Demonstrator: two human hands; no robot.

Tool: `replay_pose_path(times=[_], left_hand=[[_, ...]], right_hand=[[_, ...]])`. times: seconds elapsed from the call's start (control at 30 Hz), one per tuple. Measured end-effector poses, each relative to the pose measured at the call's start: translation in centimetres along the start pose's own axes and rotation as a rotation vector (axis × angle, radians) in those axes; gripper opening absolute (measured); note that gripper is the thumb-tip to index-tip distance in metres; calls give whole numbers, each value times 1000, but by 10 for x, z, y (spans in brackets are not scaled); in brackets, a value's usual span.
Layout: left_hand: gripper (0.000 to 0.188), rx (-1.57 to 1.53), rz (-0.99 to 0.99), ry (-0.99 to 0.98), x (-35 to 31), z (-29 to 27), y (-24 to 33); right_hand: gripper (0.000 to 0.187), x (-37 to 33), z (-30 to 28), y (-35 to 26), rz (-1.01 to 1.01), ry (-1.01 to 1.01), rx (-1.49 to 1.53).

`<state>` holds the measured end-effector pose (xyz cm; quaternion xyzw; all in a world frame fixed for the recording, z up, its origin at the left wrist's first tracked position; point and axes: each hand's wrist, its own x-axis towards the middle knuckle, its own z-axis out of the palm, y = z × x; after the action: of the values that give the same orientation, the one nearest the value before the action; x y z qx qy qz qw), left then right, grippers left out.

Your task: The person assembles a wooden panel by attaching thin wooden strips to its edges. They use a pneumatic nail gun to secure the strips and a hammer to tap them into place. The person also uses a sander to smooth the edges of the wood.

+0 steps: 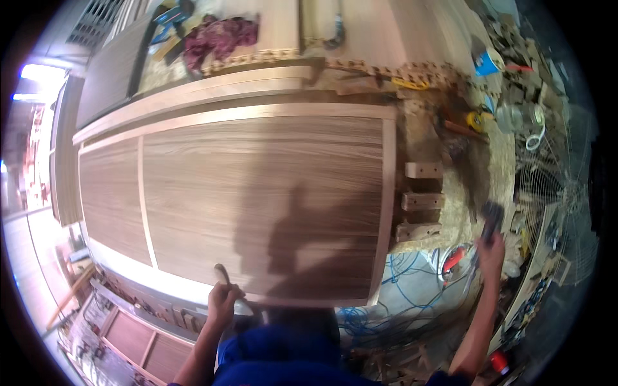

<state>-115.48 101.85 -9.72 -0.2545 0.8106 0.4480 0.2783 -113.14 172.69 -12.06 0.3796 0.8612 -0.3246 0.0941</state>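
Observation:
A wide wood-grain panel [193, 193] with pale edge strips lies flat in front of me. At its near edge my left hand [223, 300] is closed round a tool with a dark curved handle [222, 273]; a pale, flat, blade-like part [243, 308] shows beside the fingers. Out to the right, past the panel's end, my right hand [492, 256] grips a dark-headed tool [493, 215] that looks like a hammer, though blur hides its exact kind. My shadow falls across the panel's right half.
Three small wooden blocks [421, 201] sit right of the panel. Beyond its far edge lie long wood strips [257, 80], a dark red cloth [219, 38] and a blue drill [172, 18]. Blue hoses [402, 276] tangle on the floor below. A wire fan guard [560, 174] stands far right.

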Motion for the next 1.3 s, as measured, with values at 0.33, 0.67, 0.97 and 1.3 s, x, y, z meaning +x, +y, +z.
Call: replay_pose_path(times=[0.33, 0.67, 0.97, 1.3], left_hand=[[28, 11, 89, -164, 17, -68, 4], [35, -24, 55, -481, 79, -206, -61], [24, 115, 204, -436, 82, -234, -97], [23, -281, 503, -267, 23, -199, -105]], right_hand=[[51, -283, 273, -259, -305, -269, -80], [46, -286, 431, -341, -415, -126, -351], [56, -295, 471, -351, -338, -61, -393], [51, -280, 475, -340, -466, -113, -453]])
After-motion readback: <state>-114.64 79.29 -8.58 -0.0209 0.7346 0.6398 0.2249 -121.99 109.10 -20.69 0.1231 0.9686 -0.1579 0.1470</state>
